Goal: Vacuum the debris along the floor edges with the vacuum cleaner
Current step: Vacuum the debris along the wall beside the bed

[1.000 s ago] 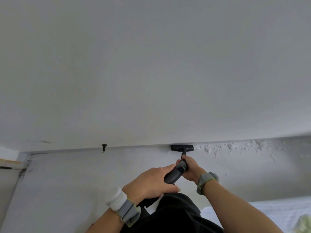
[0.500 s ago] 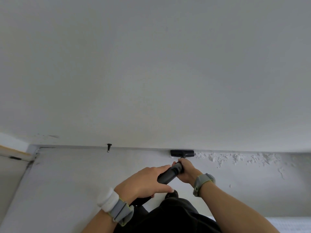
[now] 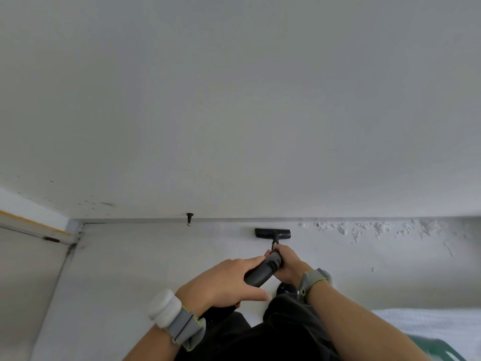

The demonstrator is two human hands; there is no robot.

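Vacuum wand (image 3: 263, 272) in left hand (image 3: 226, 280), right hand (image 3: 289, 264) grip; nozzle (image 3: 272, 233) ahead.

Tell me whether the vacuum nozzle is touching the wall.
Apart. The head view shows a strip of bare floor between the vacuum nozzle and the base of the wall.

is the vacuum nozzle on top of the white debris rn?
No, the vacuum nozzle sits to the left of the white debris, with a gap between them.
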